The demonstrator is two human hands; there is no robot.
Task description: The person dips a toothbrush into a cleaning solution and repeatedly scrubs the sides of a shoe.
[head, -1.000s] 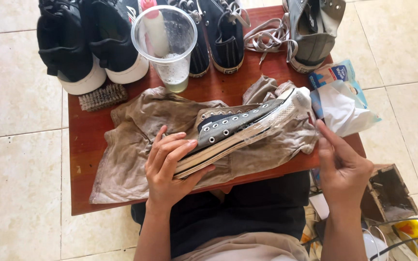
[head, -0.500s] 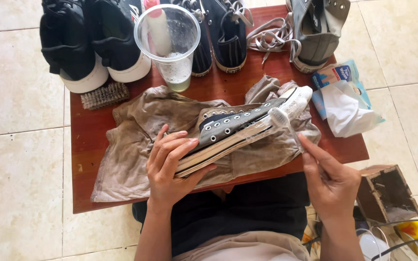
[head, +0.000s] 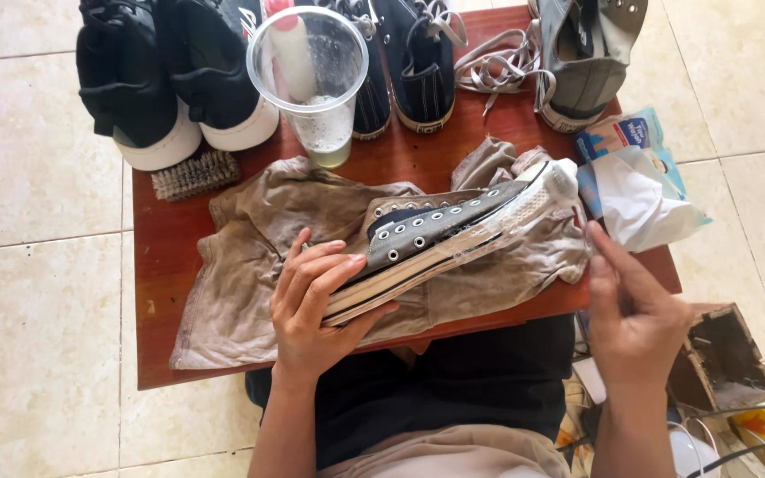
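Note:
My left hand (head: 316,305) grips the heel end of a grey high-top sneaker (head: 453,235) with a white sole. The sneaker lies on its side on a dirty beige cloth (head: 250,265) spread over a small red-brown table (head: 161,252). Its white toe points right, toward a pack of wet wipes (head: 635,181). My right hand (head: 635,314) hovers at the table's right front corner, fingers loosely apart and pointing up toward the wipes, holding nothing that I can see.
Along the table's far edge stand black sneakers (head: 174,75), a dark canvas shoe (head: 413,62) and a grey shoe (head: 582,57) with loose laces. A clear plastic cup (head: 320,84) with liquid and a brush (head: 195,174) sit nearby. An open box (head: 728,358) lies on the tiled floor at right.
My right hand has drawn back from the wipes pack toward me and to the left, then lifted a little again. The left hand and the sneaker have stayed put.

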